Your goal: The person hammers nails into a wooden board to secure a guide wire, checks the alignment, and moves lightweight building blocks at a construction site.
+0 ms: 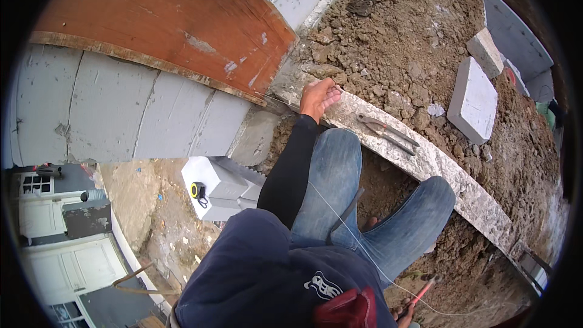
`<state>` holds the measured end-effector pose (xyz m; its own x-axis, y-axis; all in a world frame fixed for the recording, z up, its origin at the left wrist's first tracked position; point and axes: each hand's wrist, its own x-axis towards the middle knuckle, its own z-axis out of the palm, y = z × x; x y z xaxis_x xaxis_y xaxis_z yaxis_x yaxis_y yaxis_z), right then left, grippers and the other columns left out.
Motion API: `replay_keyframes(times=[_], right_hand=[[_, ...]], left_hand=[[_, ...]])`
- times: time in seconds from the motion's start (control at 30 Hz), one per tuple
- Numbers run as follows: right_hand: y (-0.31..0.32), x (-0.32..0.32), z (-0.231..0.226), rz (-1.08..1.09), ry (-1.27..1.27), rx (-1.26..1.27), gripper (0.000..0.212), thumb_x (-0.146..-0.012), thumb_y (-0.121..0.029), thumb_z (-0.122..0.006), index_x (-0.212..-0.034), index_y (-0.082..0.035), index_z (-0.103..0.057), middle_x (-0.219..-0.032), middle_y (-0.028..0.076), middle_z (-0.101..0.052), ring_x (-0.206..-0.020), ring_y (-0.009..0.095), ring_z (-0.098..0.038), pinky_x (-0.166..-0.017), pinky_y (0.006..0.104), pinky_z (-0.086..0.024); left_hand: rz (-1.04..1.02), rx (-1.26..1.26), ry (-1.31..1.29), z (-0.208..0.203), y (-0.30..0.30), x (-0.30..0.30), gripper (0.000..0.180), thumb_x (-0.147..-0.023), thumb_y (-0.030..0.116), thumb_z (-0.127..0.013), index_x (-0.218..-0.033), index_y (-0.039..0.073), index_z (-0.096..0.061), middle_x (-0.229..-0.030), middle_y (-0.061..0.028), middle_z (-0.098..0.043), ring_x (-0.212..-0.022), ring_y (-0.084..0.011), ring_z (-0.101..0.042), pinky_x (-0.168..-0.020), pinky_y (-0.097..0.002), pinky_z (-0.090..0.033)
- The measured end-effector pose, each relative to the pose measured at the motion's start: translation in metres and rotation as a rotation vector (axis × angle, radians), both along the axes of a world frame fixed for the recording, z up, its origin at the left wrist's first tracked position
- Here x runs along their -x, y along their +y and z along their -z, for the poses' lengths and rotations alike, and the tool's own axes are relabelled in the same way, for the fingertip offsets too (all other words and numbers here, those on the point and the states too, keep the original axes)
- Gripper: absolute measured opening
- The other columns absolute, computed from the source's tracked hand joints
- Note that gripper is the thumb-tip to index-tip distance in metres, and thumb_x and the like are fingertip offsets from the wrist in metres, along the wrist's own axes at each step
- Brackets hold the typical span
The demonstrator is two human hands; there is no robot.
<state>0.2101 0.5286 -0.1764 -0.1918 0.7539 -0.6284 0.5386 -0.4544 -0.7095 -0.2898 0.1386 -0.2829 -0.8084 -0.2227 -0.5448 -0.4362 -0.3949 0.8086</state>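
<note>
Head, red tool [420, 293] diag., tip up-R

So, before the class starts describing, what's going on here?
Someone in jeans, knees bent, is beside a ledge. Their left hand is at the ledge near a corner of a board; whether it grips anything is unclear. The right hand holds a red tool at the picture's lower edge. Pincers lie on the ledge, and a thin line crosses the jeans.

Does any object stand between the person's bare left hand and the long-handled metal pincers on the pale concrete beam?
Nothing visible stands between the bare left hand and the long-handled metal pincers; only the rough, pale concrete beam shows there.
</note>
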Motion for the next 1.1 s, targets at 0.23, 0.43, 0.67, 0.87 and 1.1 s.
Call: replay_keyframes(times=[0.23,0.43,0.67,0.87,1.1], right_hand=[[0.044,0.046,-0.037,0.143,0.208,-0.408,0.031,-0.103,-0.035,-0.051,-0.102,-0.004,-0.056,-0.063,-0.002,-0.037,-0.051,0.007,-0.038,-0.045,0.0217,-0.031],[0.08,0.096,-0.09,0.197,0.437,-0.646,0.03,-0.103,-0.035,-0.051,-0.099,-0.005,-0.055,-0.063,-0.002,-0.037,-0.05,0.007,-0.038,-0.044,0.0218,-0.031],[0.068,0.183,-0.114,0.049,0.661,-0.657,0.03,-0.103,-0.034,-0.051,-0.095,-0.006,-0.053,-0.063,-0.003,-0.037,-0.05,0.007,-0.038,-0.044,0.0219,-0.031],[-0.031,0.285,-0.115,-0.265,0.729,-0.57,0.039,-0.104,-0.038,-0.047,-0.077,-0.011,-0.038,-0.062,-0.002,-0.031,-0.047,0.007,-0.032,-0.045,0.0239,-0.029],[-0.145,0.334,-0.088,-0.854,0.962,-0.264,0.028,-0.102,-0.029,-0.052,-0.084,-0.009,-0.043,-0.061,-0.004,-0.038,-0.046,0.004,-0.034,-0.042,0.0217,-0.028]], left_hand=[[-0.415,-0.409,0.248,-0.044,-0.102,-0.051,0.018,-0.089,0.009,-0.069,-0.106,0.004,-0.065,-0.1,-0.0064,-0.069,-0.096,-0.0188,-0.067,-0.092,-0.0354,-0.056],[-0.473,-0.469,0.477,-0.086,-0.144,-0.063,0.016,-0.091,0.011,-0.069,-0.107,0.007,-0.067,-0.102,-0.0032,-0.07,-0.101,-0.0161,-0.067,-0.093,-0.0329,-0.056],[-0.4,-0.584,0.71,-0.125,-0.156,-0.058,0.014,-0.092,0.01,-0.067,-0.106,0.007,-0.067,-0.104,-0.0039,-0.071,-0.1,-0.0165,-0.068,-0.092,-0.0318,-0.058],[-0.376,-0.65,0.76,-0.164,-0.15,-0.057,0.016,-0.094,0.009,-0.065,-0.109,0.007,-0.066,-0.105,-0.0037,-0.07,-0.102,-0.0163,-0.067,-0.093,-0.0316,-0.057],[-0.411,-0.703,0.956,-0.207,-0.161,-0.042,0.017,-0.095,0.008,-0.063,-0.111,0.006,-0.065,-0.109,-0.0056,-0.07,-0.105,-0.0163,-0.067,-0.094,-0.0319,-0.058]])
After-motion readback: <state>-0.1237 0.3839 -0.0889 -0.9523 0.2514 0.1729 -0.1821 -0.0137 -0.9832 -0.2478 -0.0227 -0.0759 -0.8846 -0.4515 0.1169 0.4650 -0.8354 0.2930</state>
